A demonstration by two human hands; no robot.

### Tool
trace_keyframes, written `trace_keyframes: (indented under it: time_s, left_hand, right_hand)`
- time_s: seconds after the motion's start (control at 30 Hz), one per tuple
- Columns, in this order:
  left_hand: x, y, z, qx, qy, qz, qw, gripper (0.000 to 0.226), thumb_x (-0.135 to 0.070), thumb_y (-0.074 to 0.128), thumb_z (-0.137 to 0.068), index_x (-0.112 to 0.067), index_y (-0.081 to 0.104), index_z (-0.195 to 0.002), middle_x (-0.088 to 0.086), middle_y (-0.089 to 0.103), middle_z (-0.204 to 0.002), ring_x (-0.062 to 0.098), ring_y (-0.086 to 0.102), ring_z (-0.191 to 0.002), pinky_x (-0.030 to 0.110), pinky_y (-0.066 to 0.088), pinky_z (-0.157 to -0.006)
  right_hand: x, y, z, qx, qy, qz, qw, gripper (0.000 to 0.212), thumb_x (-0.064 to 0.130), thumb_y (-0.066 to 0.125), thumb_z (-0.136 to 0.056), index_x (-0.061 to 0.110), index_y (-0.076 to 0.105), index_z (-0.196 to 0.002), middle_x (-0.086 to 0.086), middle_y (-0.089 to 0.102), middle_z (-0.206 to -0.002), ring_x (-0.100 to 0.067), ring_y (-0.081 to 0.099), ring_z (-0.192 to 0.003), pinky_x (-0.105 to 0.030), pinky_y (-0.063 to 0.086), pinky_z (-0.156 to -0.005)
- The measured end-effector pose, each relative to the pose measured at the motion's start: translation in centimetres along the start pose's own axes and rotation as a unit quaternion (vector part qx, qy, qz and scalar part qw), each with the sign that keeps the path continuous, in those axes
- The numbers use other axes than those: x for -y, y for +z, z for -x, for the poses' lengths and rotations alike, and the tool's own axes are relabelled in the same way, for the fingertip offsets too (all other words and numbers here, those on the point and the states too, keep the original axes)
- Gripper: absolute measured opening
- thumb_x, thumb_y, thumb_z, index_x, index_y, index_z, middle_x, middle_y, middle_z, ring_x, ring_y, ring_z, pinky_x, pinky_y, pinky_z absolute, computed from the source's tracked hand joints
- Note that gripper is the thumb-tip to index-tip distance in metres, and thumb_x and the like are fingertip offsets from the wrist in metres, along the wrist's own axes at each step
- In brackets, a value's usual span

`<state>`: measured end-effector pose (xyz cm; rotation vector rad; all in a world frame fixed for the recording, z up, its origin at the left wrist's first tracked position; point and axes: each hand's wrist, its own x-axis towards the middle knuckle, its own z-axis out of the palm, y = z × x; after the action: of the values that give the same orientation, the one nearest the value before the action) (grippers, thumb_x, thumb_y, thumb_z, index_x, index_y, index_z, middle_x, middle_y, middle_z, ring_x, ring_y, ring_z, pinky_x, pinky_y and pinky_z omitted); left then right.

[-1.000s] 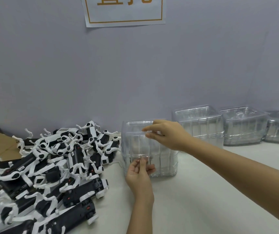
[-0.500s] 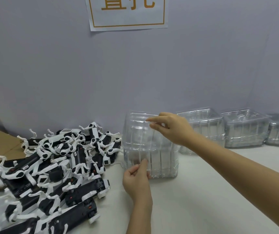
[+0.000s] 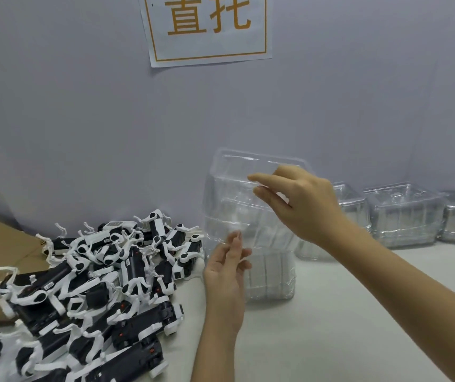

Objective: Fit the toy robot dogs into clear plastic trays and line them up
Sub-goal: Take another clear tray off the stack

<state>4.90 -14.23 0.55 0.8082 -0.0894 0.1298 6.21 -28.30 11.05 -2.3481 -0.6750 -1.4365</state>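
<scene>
One clear tray [image 3: 231, 194], centre frame, tilted above its stack [image 3: 270, 274]: right hand [image 3: 303, 205] pinches the upper rim, left hand [image 3: 225, 274] pinches the lower edge. Risk: nested trays may cling, several rising together; thin rim may slip. Unpacked toy robot dogs [image 3: 97, 271] heaped lower left.

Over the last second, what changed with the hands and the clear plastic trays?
The right hand, pinching the top clear plastic tray, lifted it off the near stack and tilted it. The left hand rose from the stack's front to the tray's lower edge. The pile of black-and-white toy robot dogs and the far tray stacks stayed put.
</scene>
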Motion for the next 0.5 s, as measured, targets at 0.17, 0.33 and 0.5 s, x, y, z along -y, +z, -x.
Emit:
trace_keyframes:
  time_s: [0.17, 0.33, 0.5]
  left_hand:
    - [-0.4, -0.4, -1.0, -0.005, 0.002, -0.066, 0.998, 0.011, -0.017, 0.066, -0.080, -0.012, 0.074, -0.086, 0.000, 0.073, -0.079, 0.009, 0.066, -0.066, 0.019, 0.055, -0.064]
    - [1.4, -1.8, -1.3, -0.141, -0.055, -0.069, 0.986, 0.014, -0.010, 0.063, -0.091, 0.000, 0.066, -0.082, 0.007, 0.069, -0.066, 0.013, 0.067, -0.056, 0.021, 0.055, -0.052]
    - [2.3, -1.7, -2.2, -0.178, -0.080, -0.038, 0.980, 0.013, -0.009, 0.066, -0.089, 0.002, 0.064, -0.084, 0.007, 0.070, -0.061, 0.014, 0.068, -0.053, 0.021, 0.055, -0.048]
  right_hand:
    - [0.4, -0.2, 2.2, -0.034, 0.009, 0.010, 0.999, 0.033, 0.036, 0.049, -0.095, 0.022, 0.074, -0.111, 0.002, 0.062, -0.074, -0.019, 0.058, -0.065, -0.024, 0.039, -0.048]
    - [-0.5, -0.2, 2.7, -0.218, 0.138, -0.077, 0.963, 0.027, 0.025, 0.056, -0.095, 0.013, 0.070, -0.115, 0.004, 0.057, -0.074, -0.014, 0.053, -0.061, -0.026, 0.044, -0.051]
    - [1.0, -1.6, 3.6, -0.255, 0.259, -0.257, 0.896, 0.019, 0.030, 0.055, -0.096, 0.036, 0.062, -0.113, 0.001, 0.057, -0.075, -0.025, 0.053, -0.067, -0.030, 0.043, -0.053]
